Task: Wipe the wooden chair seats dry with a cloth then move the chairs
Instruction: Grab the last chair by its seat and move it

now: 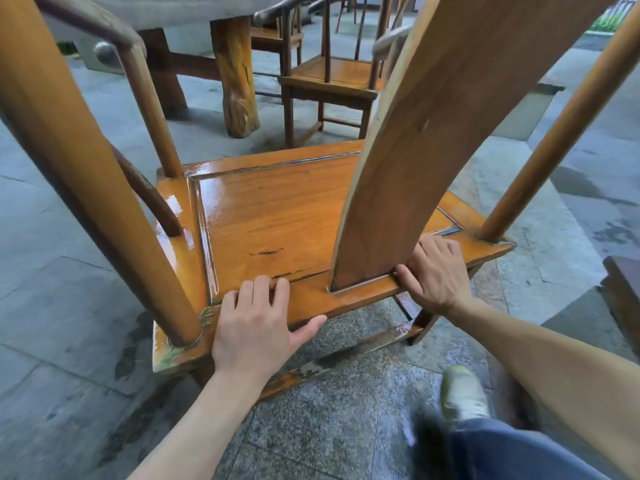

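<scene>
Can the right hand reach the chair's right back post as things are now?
Probably yes. The right hand grips the seat rim beside the splat; the post rises just beyond it, nothing between.

Soft, even daylight is received from the open far side; shadows are faint. Glare is shown on the wet, glossy orange-brown wooden chair seat (277,216). Straight posts are bowed outward by wide-angle distortion. The pale green-white shoe (462,393) is smeared by motion blur
</scene>
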The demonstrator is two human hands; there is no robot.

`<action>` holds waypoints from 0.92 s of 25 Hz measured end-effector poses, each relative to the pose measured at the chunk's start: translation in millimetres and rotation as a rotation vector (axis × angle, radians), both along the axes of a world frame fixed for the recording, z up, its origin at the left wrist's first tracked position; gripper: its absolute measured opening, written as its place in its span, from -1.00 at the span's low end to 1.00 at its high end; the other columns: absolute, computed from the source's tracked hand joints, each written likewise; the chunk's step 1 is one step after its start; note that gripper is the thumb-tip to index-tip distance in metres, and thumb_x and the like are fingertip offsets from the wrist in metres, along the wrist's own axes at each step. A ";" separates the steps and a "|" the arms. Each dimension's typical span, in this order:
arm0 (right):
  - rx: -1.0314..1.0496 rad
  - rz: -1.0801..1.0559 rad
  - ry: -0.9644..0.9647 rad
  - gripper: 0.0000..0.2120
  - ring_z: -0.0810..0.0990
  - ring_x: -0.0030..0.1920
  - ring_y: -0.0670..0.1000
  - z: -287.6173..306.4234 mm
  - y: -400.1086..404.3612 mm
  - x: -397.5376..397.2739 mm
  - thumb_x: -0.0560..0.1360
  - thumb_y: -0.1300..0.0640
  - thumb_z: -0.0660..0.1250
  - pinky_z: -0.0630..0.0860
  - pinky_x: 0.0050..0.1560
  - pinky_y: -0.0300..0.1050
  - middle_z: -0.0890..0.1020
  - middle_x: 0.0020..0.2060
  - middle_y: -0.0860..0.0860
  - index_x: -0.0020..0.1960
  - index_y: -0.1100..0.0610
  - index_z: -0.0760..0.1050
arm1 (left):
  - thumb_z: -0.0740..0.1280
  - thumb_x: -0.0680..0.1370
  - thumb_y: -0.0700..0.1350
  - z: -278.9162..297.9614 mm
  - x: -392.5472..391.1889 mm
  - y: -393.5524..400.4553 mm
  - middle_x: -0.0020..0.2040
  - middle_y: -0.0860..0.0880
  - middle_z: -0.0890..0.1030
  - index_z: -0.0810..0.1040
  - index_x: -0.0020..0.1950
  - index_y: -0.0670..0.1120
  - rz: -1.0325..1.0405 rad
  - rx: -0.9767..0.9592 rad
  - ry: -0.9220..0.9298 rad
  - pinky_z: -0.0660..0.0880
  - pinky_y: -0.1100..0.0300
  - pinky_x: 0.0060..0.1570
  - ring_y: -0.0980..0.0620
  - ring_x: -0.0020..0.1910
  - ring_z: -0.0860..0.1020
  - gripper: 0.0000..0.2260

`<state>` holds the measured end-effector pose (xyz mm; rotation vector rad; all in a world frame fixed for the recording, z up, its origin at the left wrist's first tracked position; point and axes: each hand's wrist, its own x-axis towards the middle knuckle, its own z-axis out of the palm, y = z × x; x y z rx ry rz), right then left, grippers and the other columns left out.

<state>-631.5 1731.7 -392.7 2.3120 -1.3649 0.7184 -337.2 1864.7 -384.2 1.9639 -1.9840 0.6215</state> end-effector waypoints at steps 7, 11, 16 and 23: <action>-0.267 0.171 -0.110 -0.60 0.46 -0.16 0.20 -14.8 -22.1 0.6 0.56 -0.06 0.05 0.42 -0.02 0.13 0.52 -0.25 0.17 -0.18 0.19 0.49 | 0.13 0.48 0.51 -12.1 1.3 -8.8 -0.07 -0.18 0.61 0.61 0.06 -0.14 -0.001 -0.084 -0.005 0.54 -0.03 -0.17 -0.17 -0.14 0.58 -0.28; -0.265 0.210 -0.101 -0.61 0.47 -0.18 0.21 -12.9 -62.1 3.0 0.56 -0.05 0.05 0.46 0.04 0.19 0.51 -0.26 0.14 -0.18 0.19 0.49 | 0.13 0.47 0.51 -11.9 -2.1 -36.0 -0.07 -0.17 0.61 0.61 0.05 -0.13 0.036 -0.083 0.006 0.53 -0.04 -0.16 -0.16 -0.13 0.58 -0.28; -0.279 0.197 -0.086 -0.58 0.50 -0.12 0.21 -18.2 -134.9 21.4 0.56 -0.09 0.04 0.46 0.13 0.22 0.58 -0.15 0.13 -0.06 0.18 0.54 | 0.09 0.48 0.52 -8.9 5.1 -93.7 -0.11 -0.15 0.57 0.60 0.03 -0.13 0.117 -0.059 0.003 0.50 0.01 -0.21 -0.14 -0.17 0.55 -0.27; -0.249 0.259 -0.061 -0.64 0.56 -0.12 0.23 -18.6 -250.0 24.8 0.52 -0.11 0.07 0.38 0.24 0.33 0.60 -0.09 0.13 0.05 0.13 0.47 | 0.04 0.48 0.52 -5.0 -21.1 -171.1 -0.10 -0.16 0.57 0.61 0.06 -0.13 0.265 -0.007 0.049 0.54 -0.01 -0.16 -0.16 -0.14 0.55 -0.24</action>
